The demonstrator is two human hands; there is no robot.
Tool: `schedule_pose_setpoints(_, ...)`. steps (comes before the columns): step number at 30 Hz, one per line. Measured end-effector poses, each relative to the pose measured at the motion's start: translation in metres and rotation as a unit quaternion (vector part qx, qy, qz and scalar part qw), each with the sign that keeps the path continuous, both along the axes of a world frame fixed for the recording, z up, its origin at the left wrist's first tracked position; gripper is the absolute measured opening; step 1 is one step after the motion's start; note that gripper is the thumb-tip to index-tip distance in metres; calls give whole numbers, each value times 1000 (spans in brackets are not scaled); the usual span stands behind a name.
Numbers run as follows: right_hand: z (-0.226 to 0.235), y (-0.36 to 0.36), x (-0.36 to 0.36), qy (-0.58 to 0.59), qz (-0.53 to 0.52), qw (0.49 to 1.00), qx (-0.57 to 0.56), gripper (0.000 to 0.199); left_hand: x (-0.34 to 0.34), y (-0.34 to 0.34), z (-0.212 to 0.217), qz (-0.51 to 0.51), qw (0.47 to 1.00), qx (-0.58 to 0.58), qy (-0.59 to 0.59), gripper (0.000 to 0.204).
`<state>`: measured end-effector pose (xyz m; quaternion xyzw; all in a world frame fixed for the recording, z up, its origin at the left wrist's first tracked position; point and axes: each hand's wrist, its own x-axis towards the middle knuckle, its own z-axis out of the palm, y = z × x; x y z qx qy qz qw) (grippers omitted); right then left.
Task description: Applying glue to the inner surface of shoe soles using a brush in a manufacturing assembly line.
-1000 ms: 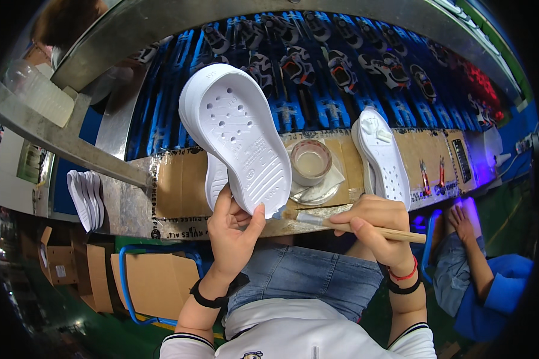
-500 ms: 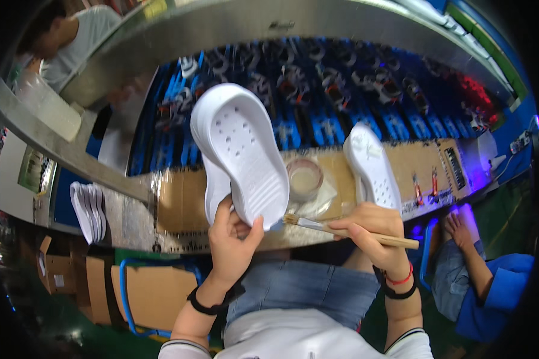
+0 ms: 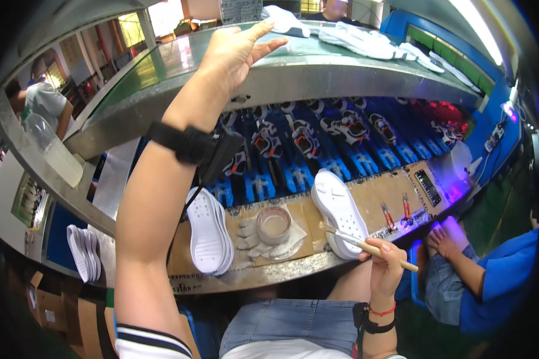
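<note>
My left hand [image 3: 232,57] is stretched far forward over the raised green belt, thumb and fingers apart, with nothing in it. A white shoe sole [image 3: 284,24] lies on the belt just beyond its fingertips. My right hand [image 3: 384,257] grips the wooden handle of a paintbrush [image 3: 356,242], its bristles over a white sole [image 3: 336,206] on the bench's cardboard; whether they touch cannot be told. Left of that stands a round tub of pale liquid [image 3: 274,225] on a white glove [image 3: 251,237]. Further left, white soles [image 3: 208,239] lie stacked.
Behind the cardboard, shoes [image 3: 305,139] ride on a lower rack with blue holders. A metal beam [image 3: 269,93] edges the raised belt. Two red-handled tools [image 3: 389,216] lie at right. More soles [image 3: 84,254] stand far left, below a plastic bottle [image 3: 54,149]. A person in blue [image 3: 503,281] sits at right.
My left hand has let go of the soles, now lying on the cardboard, and has reached up and forward to the belt. My right hand still holds the brush. The view has tilted upward.
</note>
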<state>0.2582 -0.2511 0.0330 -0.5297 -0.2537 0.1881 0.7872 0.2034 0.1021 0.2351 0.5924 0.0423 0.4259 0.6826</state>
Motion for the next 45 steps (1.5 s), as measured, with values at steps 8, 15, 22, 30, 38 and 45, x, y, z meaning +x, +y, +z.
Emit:
schedule_pose_setpoints(8, -30, -5, -3, 3, 55, 997, -46, 39, -173, -84, -184, 349, 778, 349, 389, 54)
schedule_pose_setpoints(15, -38, 4, -22, 27, 97, 992, -82, 38, -259, -100, -297, 275, 764, 129, 570, 29)
schedule_pose_setpoints(22, -40, 6, -29, 25, 157, 980, -122, 40, -258, -111, -267, 281, 902, -75, 319, 22)
schedule_pose_setpoints(30, -24, 26, -36, -66, 256, 959, -106, 33, -195, -180, -248, 227, 948, -91, 202, 53)
schedule_pose_setpoints(38, -10, 43, -38, -253, 312, 909, -112, 23, -184, -194, -246, 249, 942, -5, 224, 57)
schedule_pose_setpoints(45, 0, 51, -36, -265, 295, 914, -85, 21, -183, -196, -247, 256, 940, 28, 222, 54)
